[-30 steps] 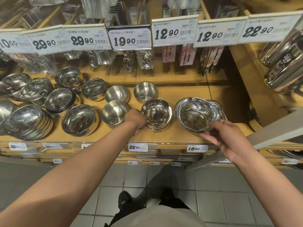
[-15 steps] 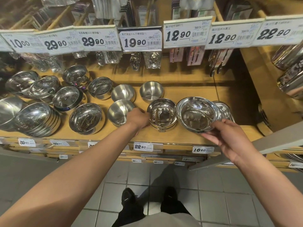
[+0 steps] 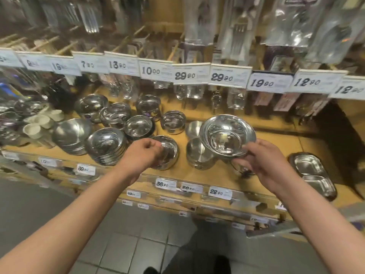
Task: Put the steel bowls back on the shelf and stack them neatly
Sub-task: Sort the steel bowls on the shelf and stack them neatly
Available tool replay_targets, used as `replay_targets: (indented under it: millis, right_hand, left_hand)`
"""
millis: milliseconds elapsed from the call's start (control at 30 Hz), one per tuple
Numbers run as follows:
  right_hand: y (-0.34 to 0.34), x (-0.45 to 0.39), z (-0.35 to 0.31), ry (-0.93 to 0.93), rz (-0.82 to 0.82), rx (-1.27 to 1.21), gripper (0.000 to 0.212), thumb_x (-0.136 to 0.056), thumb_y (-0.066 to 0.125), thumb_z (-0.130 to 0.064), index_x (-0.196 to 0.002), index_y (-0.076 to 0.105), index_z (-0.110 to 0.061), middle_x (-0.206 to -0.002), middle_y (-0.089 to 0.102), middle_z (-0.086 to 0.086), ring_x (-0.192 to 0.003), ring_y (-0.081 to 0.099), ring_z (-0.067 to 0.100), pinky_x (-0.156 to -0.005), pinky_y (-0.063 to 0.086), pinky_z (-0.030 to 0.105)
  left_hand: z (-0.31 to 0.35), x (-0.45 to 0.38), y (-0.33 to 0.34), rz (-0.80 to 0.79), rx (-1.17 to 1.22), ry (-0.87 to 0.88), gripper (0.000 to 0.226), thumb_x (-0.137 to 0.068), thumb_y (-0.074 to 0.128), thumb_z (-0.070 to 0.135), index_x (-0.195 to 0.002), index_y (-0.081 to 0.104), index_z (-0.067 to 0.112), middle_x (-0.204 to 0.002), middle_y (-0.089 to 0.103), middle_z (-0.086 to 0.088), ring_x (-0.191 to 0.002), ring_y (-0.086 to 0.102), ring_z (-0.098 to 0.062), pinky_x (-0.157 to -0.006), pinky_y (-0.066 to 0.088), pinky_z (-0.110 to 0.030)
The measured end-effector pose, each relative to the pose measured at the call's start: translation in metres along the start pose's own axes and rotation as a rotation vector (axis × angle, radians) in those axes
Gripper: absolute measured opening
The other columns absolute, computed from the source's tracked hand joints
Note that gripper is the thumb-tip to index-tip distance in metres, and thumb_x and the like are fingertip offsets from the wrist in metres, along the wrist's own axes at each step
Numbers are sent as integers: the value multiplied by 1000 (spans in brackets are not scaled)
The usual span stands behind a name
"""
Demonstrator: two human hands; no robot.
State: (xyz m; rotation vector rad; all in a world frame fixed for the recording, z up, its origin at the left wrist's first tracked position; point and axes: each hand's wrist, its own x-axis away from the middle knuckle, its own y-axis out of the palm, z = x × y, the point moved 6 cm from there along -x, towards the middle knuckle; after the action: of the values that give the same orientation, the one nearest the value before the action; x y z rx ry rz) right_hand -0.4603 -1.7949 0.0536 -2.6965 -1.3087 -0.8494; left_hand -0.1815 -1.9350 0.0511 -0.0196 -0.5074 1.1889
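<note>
My right hand (image 3: 264,163) grips the near rim of a wide shiny steel bowl (image 3: 227,135) and holds it tilted in the air above the wooden shelf (image 3: 217,175). Under it stand a matte steel bowl (image 3: 197,155) and, partly hidden by the hand, another shiny bowl (image 3: 242,169). My left hand (image 3: 144,155) is curled over the near rim of a straight-sided steel bowl (image 3: 167,153) standing on the shelf. To the left lie stacks of steel bowls (image 3: 106,145), tipped on their sides.
Several more steel bowls (image 3: 142,127) fill the shelf's back and left. White ceramic cups (image 3: 39,123) sit far left. A divided steel tray (image 3: 314,175) lies at the right. Price tags (image 3: 221,78) and hanging packaged cutlery (image 3: 237,36) overhang the shelf. Tiled floor (image 3: 128,244) lies below.
The view has swung left. My right hand has lifted the wide bowl off the shelf and carried it leftward. My left hand has moved from the shiny middle bowl to the straight-sided bowl.
</note>
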Motion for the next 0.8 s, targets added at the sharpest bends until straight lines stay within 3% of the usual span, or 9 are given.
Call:
replay_targets:
  millis: [133, 267, 367, 433, 500, 567, 633, 733, 800]
  right_hand:
    - [95, 8, 26, 13, -60, -14, 6, -97, 57, 3, -102, 58, 1, -109, 71, 22, -81, 78, 27, -56, 61, 27]
    - [183, 20, 51, 52, -170, 0, 26, -95, 56, 7, -121, 52, 9, -120, 67, 25, -92, 77, 27, -62, 62, 29]
    - [232, 29, 63, 87, -218, 40, 16, -95, 55, 9, -111, 55, 6, -111, 70, 26, -82, 78, 25, -57, 62, 28]
    - [259, 31, 70, 89, -241, 87, 8, -96, 54, 9, -96, 54, 2, -95, 73, 23, -68, 77, 20, -53, 60, 27]
    - [283, 29, 76, 95, -252, 120, 10, -97, 54, 10, -95, 52, 0, -82, 73, 15, -60, 75, 14, -52, 60, 27]
    - [304, 24, 84, 124, -265, 149, 11, -97, 54, 9, -107, 54, 6, -92, 75, 20, -71, 78, 21, -54, 62, 29]
    - [318, 13, 92, 155, -254, 169, 25, -97, 53, 8, -123, 52, 9, -110, 71, 27, -90, 77, 31, -61, 65, 34]
    - [336, -5, 102, 186, -230, 157, 28, -100, 53, 5, -127, 47, 10, -99, 74, 22, -81, 76, 25, -61, 64, 33]
    - [348, -18, 110, 221, -215, 166, 33, -99, 54, 4, -131, 47, 7, -117, 69, 27, -94, 75, 30, -59, 64, 32]
  left_hand:
    - [-28, 13, -100, 80, 70, 5, 7, -97, 59, 4, -93, 64, 7, -89, 64, -8, -82, 63, -19, -76, 60, -30]
    - [-50, 22, -195, 244, 161, 23, 14, -100, 56, 4, -90, 65, 8, -89, 65, -6, -79, 65, -16, -74, 60, -30]
    - [-65, 27, -240, 285, 182, 21, 10, -100, 56, 5, -95, 66, 7, -83, 61, -4, -73, 62, -13, -61, 56, -18]
    - [-75, 26, -261, 305, 199, 3, 10, -99, 57, 5, -95, 65, 8, -84, 61, -5, -75, 61, -15, -61, 57, -19]
    - [-84, 23, -275, 305, 217, -15, 11, -98, 57, 4, -93, 65, 9, -84, 60, -5, -75, 61, -16, -68, 61, -24]
    - [-92, 16, -286, 300, 233, -32, 11, -99, 56, 4, -94, 65, 9, -83, 60, -5, -76, 61, -18, -76, 61, -30]
    - [-98, 6, -293, 302, 233, -54, 11, -98, 56, 5, -95, 66, 9, -84, 60, -5, -78, 61, -18, -82, 60, -35]
    - [-98, -18, -295, 289, 211, -71, 9, -98, 58, 7, -94, 67, 10, -86, 63, -5, -77, 64, -17, -77, 61, -29]
    - [-91, -41, -288, 239, 210, -78, 12, -97, 61, 7, -87, 65, 11, -86, 63, -4, -76, 65, -16, -79, 62, -29]
